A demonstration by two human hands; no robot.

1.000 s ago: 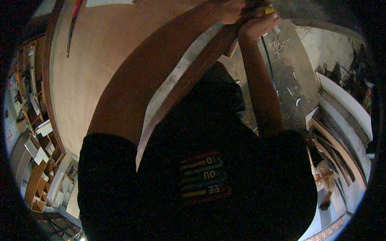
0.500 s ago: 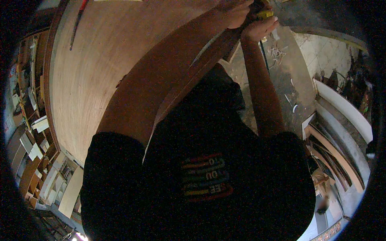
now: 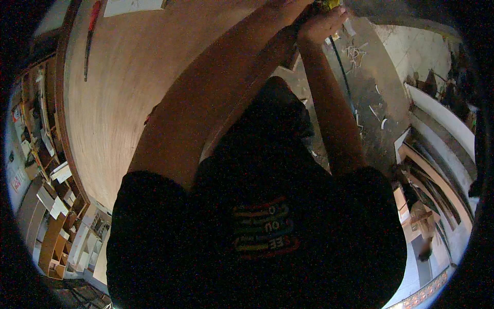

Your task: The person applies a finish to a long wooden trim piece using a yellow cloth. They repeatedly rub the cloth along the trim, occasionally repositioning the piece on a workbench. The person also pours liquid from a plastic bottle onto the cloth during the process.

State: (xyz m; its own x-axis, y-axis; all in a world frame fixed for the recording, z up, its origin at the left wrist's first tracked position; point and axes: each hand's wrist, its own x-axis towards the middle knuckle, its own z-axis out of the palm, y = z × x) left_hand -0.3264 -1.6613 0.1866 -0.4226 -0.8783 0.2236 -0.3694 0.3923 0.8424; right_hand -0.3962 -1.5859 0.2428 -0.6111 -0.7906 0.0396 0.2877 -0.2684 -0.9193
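- Brown shelves (image 3: 50, 246) hold pale pieces (image 3: 59, 208).
- Right hand (image 3: 323, 26), half-curled beside a cut-off yellow object (image 3: 328, 4); I can't tell its grip.
- Left hand (image 3: 297, 7), mostly cut off: can't tell.

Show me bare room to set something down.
Bare: the wooden panel, below the white sheet, between the red-handled tool and the left forearm. Crowded: the top edge (left hand, right hand, yellow item); right of the right forearm, pale scraps litter the grey surface.
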